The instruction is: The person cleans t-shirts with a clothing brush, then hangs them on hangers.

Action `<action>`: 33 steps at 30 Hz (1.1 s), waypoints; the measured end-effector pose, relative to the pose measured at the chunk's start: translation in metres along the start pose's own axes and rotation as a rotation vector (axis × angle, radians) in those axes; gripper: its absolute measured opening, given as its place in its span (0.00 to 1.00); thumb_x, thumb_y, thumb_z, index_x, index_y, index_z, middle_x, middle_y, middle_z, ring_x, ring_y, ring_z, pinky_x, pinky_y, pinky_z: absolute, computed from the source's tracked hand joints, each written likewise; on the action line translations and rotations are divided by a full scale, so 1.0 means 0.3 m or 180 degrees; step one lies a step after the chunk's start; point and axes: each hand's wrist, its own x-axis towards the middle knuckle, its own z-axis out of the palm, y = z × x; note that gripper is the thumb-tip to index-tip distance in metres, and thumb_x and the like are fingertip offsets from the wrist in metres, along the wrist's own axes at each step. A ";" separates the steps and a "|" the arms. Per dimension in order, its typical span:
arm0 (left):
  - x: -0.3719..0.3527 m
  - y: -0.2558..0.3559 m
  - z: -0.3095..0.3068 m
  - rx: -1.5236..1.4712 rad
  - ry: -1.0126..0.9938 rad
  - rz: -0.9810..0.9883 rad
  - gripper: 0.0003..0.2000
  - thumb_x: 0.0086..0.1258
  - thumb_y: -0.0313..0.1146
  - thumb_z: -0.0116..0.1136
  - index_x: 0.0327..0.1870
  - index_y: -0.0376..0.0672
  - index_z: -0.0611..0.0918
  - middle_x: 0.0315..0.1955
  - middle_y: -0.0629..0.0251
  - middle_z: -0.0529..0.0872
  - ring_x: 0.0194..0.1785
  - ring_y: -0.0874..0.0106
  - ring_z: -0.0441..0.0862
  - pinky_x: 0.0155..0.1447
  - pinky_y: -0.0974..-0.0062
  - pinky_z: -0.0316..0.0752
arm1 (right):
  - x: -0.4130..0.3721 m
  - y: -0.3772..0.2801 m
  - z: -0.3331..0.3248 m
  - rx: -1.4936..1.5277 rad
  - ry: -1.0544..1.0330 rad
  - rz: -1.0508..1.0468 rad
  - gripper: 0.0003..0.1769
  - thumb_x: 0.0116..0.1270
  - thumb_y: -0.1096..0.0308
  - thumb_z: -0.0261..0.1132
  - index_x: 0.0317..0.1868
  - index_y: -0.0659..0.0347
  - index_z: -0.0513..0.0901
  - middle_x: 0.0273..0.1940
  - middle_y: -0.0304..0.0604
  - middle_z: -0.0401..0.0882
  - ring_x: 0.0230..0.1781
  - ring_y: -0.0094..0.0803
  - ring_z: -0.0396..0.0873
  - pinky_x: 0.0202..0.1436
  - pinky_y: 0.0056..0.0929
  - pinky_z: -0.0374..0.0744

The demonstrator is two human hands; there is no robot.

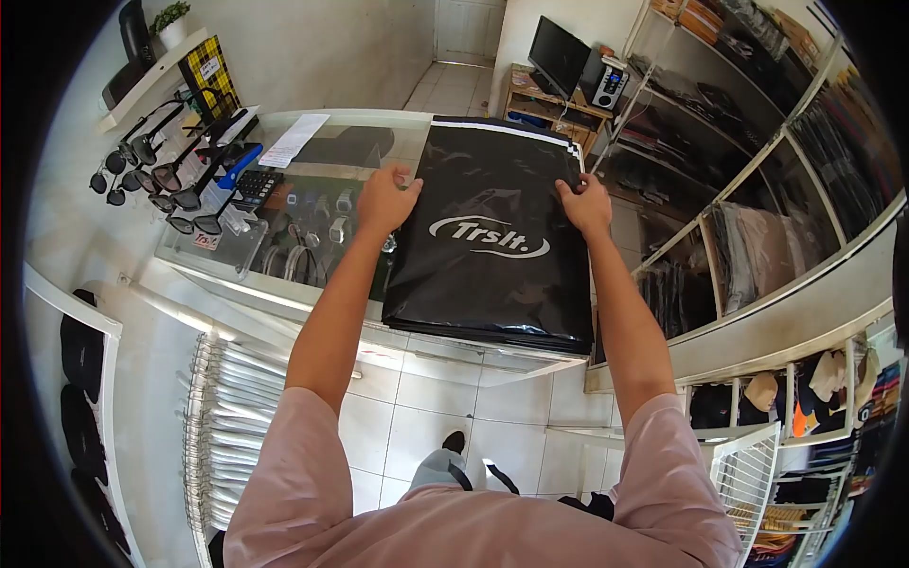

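A stack of black plastic mailing bags (492, 284) lies on the glass display counter, with a white "Trslt." logo on the top one and a white strip along its far edge. My left hand (386, 201) is at the stack's left edge, fingers curled and thumb against the side. On the opposite edge, my right hand (585, 203) grips with the thumb on top; its other fingers are partly hidden. Under the glass counter (322, 151), left of my left hand, several watches (341, 214) are on show.
Sunglasses (166, 177) hang on a stand at the left, near a calculator (256, 187) and a paper sheet (294, 140). Shelves of bagged clothes (757, 246) line the right. A monitor (559, 57) stands behind. White hangers (237, 407) hang below the counter at left.
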 end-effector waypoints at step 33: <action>-0.498 0.000 -0.130 0.1286 -0.0722 0.1099 0.32 0.89 0.54 0.41 0.84 0.42 0.66 0.83 0.55 0.68 0.87 0.48 0.57 0.86 0.34 0.45 | -0.739 0.128 -0.130 -0.0762 -0.0356 -0.0247 0.44 0.85 0.41 0.48 0.87 0.65 0.53 0.86 0.60 0.53 0.81 0.63 0.65 0.79 0.63 0.67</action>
